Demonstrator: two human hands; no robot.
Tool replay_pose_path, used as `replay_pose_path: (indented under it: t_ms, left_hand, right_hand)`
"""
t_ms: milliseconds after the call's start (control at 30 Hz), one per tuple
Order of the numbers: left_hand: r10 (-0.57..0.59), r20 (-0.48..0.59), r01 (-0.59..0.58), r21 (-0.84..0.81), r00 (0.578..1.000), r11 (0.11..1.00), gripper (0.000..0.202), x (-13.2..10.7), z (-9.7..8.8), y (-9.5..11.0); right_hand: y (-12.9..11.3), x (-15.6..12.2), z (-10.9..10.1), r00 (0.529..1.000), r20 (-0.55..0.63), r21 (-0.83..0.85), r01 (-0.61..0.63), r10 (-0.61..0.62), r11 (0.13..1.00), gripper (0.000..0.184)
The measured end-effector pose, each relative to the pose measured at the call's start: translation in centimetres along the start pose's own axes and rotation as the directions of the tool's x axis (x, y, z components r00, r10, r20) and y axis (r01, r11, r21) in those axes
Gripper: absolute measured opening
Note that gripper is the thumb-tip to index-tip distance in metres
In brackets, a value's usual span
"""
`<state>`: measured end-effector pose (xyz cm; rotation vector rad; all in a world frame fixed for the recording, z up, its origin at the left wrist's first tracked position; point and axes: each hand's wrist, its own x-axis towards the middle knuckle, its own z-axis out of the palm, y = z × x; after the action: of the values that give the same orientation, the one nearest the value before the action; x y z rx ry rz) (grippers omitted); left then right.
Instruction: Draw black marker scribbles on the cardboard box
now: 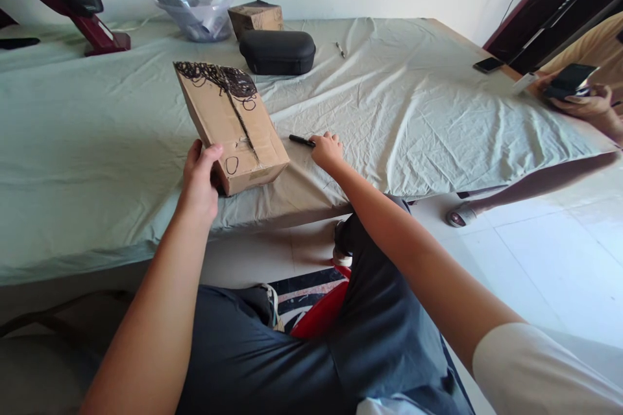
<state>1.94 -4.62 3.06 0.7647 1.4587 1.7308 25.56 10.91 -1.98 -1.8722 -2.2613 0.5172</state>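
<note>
Marker (pixel 301 141) lies just L of R hand (pixel 328 150), R end at fingertips, long axis pointing leftward; can't tell if they're pinching it. L hand (pixel 200 175), farther off, grips box (pixel 238 126) btwn thumb & fingers.

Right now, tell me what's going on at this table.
The person's left hand holds a cardboard box, scribbled on in black, by its near left corner. The right hand is at one end of a black pen on the pale cloth; whether it grips the pen is hard to tell. A black case sits behind the box. Off to the right, another person's hand holds a dark device.
</note>
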Motion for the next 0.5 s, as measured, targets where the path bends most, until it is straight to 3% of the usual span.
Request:
replay_pose_path:
  t_ms: [267, 367, 433, 500]
  left_hand:
    - [0.000, -0.026, -0.002, -0.061, 1.000, 0.998, 0.071, -0.3, 0.1, 0.3]
    - [0.022, -0.006, -0.023, -0.089, 1.000, 0.996, 0.064, -0.5, 0.2, 0.3]
    - [0.041, 0.021, -0.038, -0.112, 0.999, 0.993, 0.059, -0.7, 0.2, 0.2]
    - [0.059, 0.064, -0.050, -0.144, 0.996, 0.988, 0.058, -0.8, 0.3, 0.1]
  right_hand:
    - [-1.0, -0.4, 0.6, 0.995, -0.095, 0.056, 0.027, -0.021, 0.998, 0.064]
    - [-1.7, -0.6, 0.3, 0.962, -0.224, 0.169, 0.195, -0.155, 0.966, 0.052]
    - [-2.3, -0.7, 0.6, 0.921, -0.243, 0.384, 0.381, -0.306, 0.841, 0.045]
    - [-2.8, -0.6, 1.3, 0.892, -0.188, 0.685, 0.419, -0.410, 0.597, 0.043]
